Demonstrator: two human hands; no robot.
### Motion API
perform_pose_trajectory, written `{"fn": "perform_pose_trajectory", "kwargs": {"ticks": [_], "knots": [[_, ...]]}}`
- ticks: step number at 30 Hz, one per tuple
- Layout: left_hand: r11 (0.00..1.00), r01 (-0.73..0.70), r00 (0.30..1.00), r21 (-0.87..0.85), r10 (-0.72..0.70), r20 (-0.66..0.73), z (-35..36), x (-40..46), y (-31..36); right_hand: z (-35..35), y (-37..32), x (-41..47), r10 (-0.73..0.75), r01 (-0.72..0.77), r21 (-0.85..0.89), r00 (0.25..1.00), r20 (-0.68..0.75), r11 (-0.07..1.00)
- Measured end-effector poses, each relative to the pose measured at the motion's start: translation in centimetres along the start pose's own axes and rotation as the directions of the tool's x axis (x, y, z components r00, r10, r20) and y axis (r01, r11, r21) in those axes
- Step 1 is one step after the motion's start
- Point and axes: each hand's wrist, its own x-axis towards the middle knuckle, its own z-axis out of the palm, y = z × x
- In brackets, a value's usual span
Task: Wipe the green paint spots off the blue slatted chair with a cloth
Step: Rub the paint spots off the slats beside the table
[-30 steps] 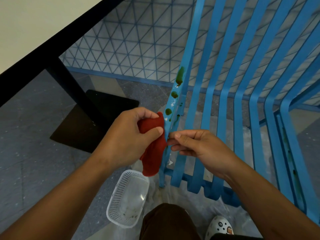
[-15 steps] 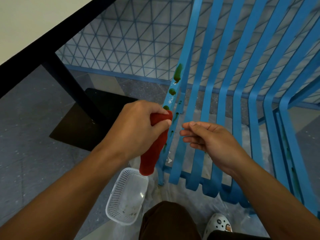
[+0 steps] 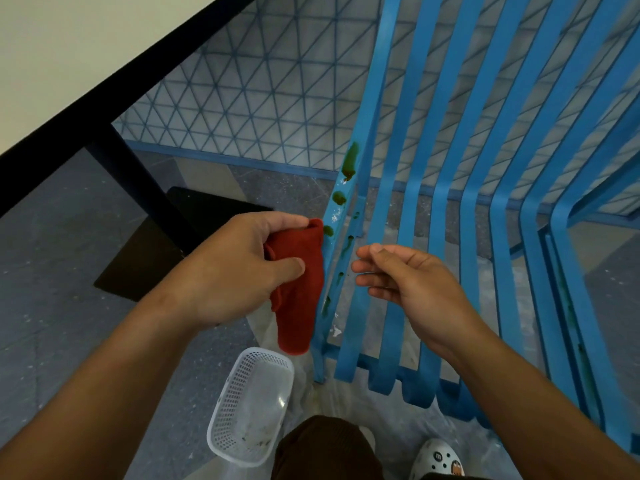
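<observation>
The blue slatted chair [image 3: 446, 188] fills the right half of the view. Green paint spots [image 3: 349, 162] run down its leftmost slat, a large one high up and smaller ones [image 3: 338, 198] below. My left hand [image 3: 239, 268] grips a red cloth [image 3: 300, 289] and holds it against the left edge of that slat, beside a small green spot [image 3: 328, 231]. The cloth hangs down below my fist. My right hand [image 3: 401, 278] hovers just right of the slat, fingers loosely curled, holding nothing.
A white perforated basket [image 3: 249, 407] stands on the floor below the cloth. A black table edge [image 3: 114, 95] and its leg [image 3: 138, 188] with a dark base plate are at left. A blue mesh panel [image 3: 270, 98] stands behind. My knee and shoe show at the bottom.
My left hand with the cloth has shifted up along the leftmost slat. My right hand has come off the slat and drawn back to the right.
</observation>
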Motion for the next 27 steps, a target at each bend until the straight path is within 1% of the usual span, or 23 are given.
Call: {"fn": "perform_pose_trajectory", "kwargs": {"ticks": [2, 4, 6, 9, 13, 14, 18, 23, 27], "knots": [[0.980, -0.041, 0.993, 0.195, 0.061, -0.099, 0.4, 0.5, 0.3, 0.2, -0.2, 0.1, -0.014, 0.014, 0.019, 1.000, -0.021, 1.000], [0.959, -0.076, 0.981, 0.274, 0.121, -0.152, 1.1, 1.0, 0.7, 0.3, -0.4, 0.2, -0.020, 0.021, 0.036, 0.999, -0.039, 0.999], [0.948, -0.092, 0.978, 0.303, 0.143, -0.150, 1.8, 1.8, 1.0, 0.4, -0.5, 0.3, -0.032, 0.035, 0.055, 0.998, -0.045, 0.998], [0.965, -0.077, 0.981, 0.251, 0.119, -0.154, 1.9, 3.2, 0.9, 0.9, -0.6, 0.2, -0.046, 0.047, 0.030, 0.999, -0.010, 0.998], [0.993, -0.055, 0.982, 0.106, 0.073, -0.176, 1.4, 4.6, 0.4, 2.5, 0.4, -0.2, 0.018, -0.007, -0.073, 0.988, 0.155, 0.997], [0.995, -0.050, 0.982, 0.084, 0.064, -0.180, 1.3, 4.9, 0.4, 2.8, 0.6, -0.2, 0.025, -0.011, -0.083, 0.984, 0.178, 0.997], [0.999, -0.031, 0.979, 0.028, 0.036, -0.201, 1.0, 6.3, 0.4, 3.0, 0.9, -0.1, 0.026, -0.014, -0.070, 0.984, 0.175, 0.997], [1.000, -0.019, 0.981, -0.001, 0.018, -0.194, 0.9, 5.9, -0.5, 1.9, 1.0, 0.3, 0.005, 0.023, -0.150, 0.982, 0.186, 0.988], [1.000, -0.008, 0.988, 0.006, 0.009, -0.153, 0.9, 3.9, -1.5, 1.2, 0.3, 0.7, -0.029, 0.043, -0.101, 0.990, 0.139, 0.994]]}}
